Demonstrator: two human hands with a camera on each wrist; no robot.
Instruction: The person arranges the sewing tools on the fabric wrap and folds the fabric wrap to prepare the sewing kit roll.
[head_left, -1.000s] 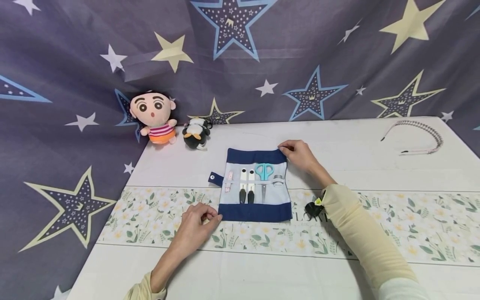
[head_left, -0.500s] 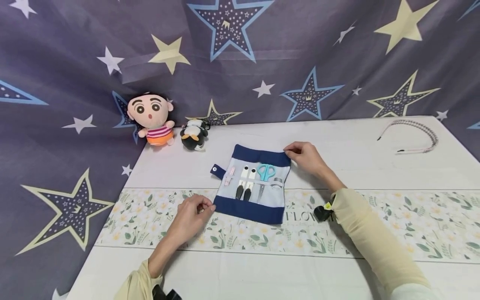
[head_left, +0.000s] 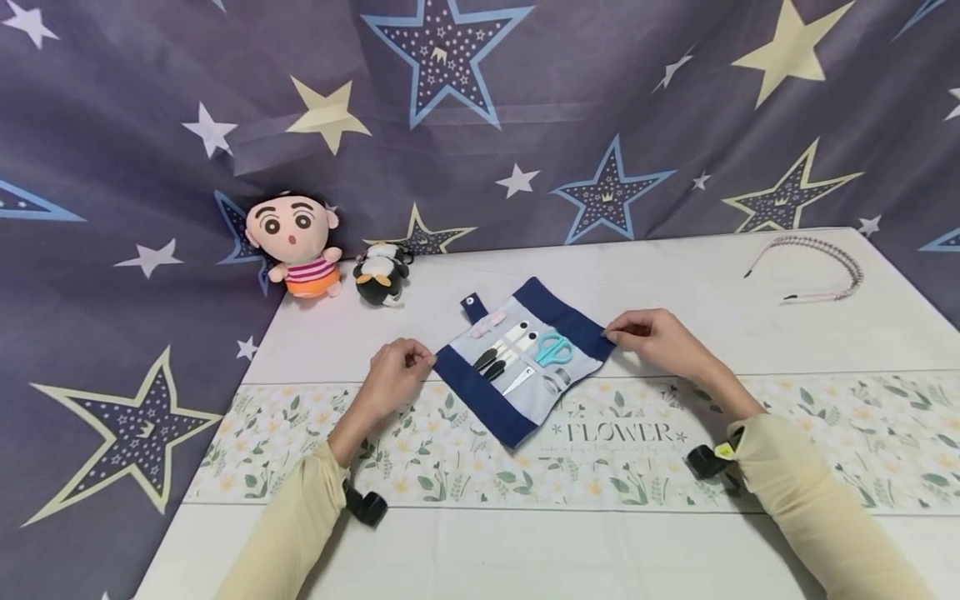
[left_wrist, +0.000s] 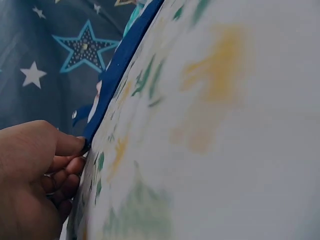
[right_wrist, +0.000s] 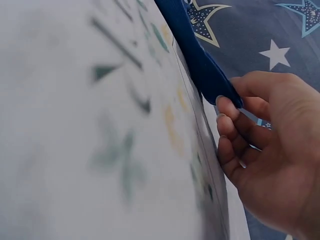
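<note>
Our left hand point(head_left: 394, 377) and right hand point(head_left: 666, 342) pinch opposite corners of the cloth pouch point(head_left: 482, 397), probably to spread it evenly.

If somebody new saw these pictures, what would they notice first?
Probably the navy-edged pouch near the head view's middle, with turquoise scissors on it; the left hand and right hand pinch opposite corners. Then the big-eyed doll beside the penguin toy, back left, before the starry curtain.
</note>
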